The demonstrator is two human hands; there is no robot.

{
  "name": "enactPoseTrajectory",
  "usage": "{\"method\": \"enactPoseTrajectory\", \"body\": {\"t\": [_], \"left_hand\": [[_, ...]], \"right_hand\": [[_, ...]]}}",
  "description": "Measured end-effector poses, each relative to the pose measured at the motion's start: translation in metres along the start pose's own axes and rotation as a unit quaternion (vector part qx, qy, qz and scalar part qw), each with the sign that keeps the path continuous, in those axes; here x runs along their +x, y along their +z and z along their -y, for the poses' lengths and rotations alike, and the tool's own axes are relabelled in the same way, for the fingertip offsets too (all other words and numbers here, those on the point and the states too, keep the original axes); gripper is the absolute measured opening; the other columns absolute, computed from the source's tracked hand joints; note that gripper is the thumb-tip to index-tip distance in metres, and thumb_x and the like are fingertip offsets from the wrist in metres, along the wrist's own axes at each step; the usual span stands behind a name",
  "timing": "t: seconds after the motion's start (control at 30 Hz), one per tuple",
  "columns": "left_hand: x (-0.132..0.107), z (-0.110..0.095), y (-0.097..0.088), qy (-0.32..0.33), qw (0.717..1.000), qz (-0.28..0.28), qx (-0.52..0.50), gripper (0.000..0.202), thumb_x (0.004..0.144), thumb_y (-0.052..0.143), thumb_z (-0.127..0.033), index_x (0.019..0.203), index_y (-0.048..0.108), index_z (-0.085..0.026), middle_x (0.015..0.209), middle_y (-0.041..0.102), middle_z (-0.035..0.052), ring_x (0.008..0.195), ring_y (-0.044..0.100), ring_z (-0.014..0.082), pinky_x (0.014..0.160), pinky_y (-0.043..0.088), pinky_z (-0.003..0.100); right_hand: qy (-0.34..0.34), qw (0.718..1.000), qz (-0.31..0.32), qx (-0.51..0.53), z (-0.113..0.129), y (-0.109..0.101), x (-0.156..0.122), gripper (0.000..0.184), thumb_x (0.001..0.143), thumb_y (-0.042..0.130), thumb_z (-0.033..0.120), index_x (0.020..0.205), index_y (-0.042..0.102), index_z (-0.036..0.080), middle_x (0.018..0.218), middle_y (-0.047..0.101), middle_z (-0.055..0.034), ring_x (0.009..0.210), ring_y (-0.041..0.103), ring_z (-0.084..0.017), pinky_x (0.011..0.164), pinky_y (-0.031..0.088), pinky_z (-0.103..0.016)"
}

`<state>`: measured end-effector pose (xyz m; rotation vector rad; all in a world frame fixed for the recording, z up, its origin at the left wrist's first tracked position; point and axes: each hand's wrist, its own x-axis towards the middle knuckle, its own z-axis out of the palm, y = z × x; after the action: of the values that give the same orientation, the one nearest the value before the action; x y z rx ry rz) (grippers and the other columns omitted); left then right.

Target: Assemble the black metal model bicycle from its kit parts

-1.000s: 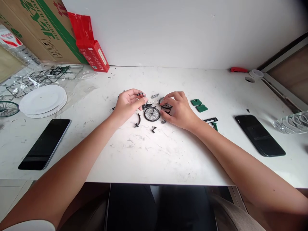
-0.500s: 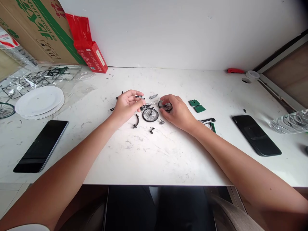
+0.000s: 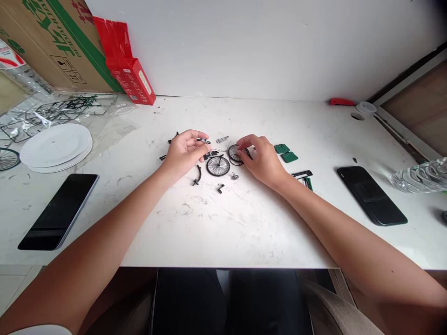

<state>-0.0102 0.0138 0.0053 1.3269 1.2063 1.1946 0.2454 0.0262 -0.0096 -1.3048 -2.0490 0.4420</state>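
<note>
My left hand (image 3: 186, 151) is closed, pinching a small black-and-silver model part (image 3: 203, 140) above the table. Over a black spoked wheel (image 3: 233, 152) is my right hand (image 3: 260, 158), its thumb and index fingertip close together in a pinch. What they hold, if anything, is hidden. Another spoked wheel (image 3: 218, 166) lies in front, beside a dark part (image 3: 210, 154) partly covered by my left fingers. Around them are a curved black piece (image 3: 199, 175), a small round grey part (image 3: 235, 176), a small black angled part (image 3: 220, 188) and a silver-grey piece (image 3: 222, 139).
To the right lie green flat pieces (image 3: 289, 157), black and green bars (image 3: 303, 174), a phone (image 3: 372, 195) and a clear bottle (image 3: 419, 177). Leftward are another phone (image 3: 57, 211), white plates (image 3: 56, 144), part frames (image 3: 59, 111) and a red packet (image 3: 131, 79).
My right hand has shifted slightly right, and its thumb and index fingertip have come closer together, uncovering more of the wheel's left side. My left hand keeps its hold.
</note>
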Motion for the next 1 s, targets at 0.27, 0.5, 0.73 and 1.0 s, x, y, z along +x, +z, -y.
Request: {"method": "enactPoseTrajectory", "body": {"t": [0.27,0.5,0.73,1.0], "left_hand": [[-0.001,-0.001,0.000,-0.012,1.000,-0.001,0.015,0.032,0.082,0.086,-0.025,0.110,0.073,-0.016,0.089,0.076,0.0038,0.062,0.061,0.0095,0.062,0.051,0.026],[-0.001,0.002,-0.001,-0.010,1.000,0.006,0.018,0.031,0.085,0.085,-0.028,0.111,0.073,-0.017,0.094,0.078,0.0061,0.063,0.063,0.0099,0.062,0.051,0.026],[0.000,0.003,-0.001,-0.012,1.000,0.004,0.023,0.032,0.083,0.087,-0.029,0.110,0.074,-0.018,0.090,0.076,0.0045,0.062,0.063,0.0101,0.062,0.052,0.026],[-0.002,0.000,0.000,-0.018,1.000,0.002,0.026,0.031,0.084,0.086,-0.026,0.111,0.073,-0.017,0.094,0.077,0.0056,0.063,0.063,0.0095,0.062,0.051,0.025]], "right_hand": [[0.002,1.000,-0.025,-0.013,-0.002,-0.002,0.000,0.024,0.101,0.062,0.021,0.124,0.061,0.026,0.114,0.081,-0.0078,0.120,0.062,-0.036,0.094,0.051,-0.052],[0.008,1.000,-0.002,-0.020,-0.005,-0.003,0.001,0.033,0.099,0.058,0.021,0.131,0.055,0.026,0.111,0.081,-0.0093,0.110,0.067,-0.035,0.092,0.053,-0.054],[0.024,1.000,-0.019,-0.002,-0.008,-0.001,0.002,0.020,0.100,0.060,0.025,0.120,0.061,0.026,0.099,0.080,-0.0073,0.093,0.071,-0.029,0.086,0.057,-0.052],[-0.054,0.993,-0.029,0.102,0.008,0.003,-0.004,0.010,0.103,0.066,0.029,0.112,0.066,0.025,0.104,0.080,-0.0064,0.096,0.077,-0.024,0.083,0.059,-0.044]]}}
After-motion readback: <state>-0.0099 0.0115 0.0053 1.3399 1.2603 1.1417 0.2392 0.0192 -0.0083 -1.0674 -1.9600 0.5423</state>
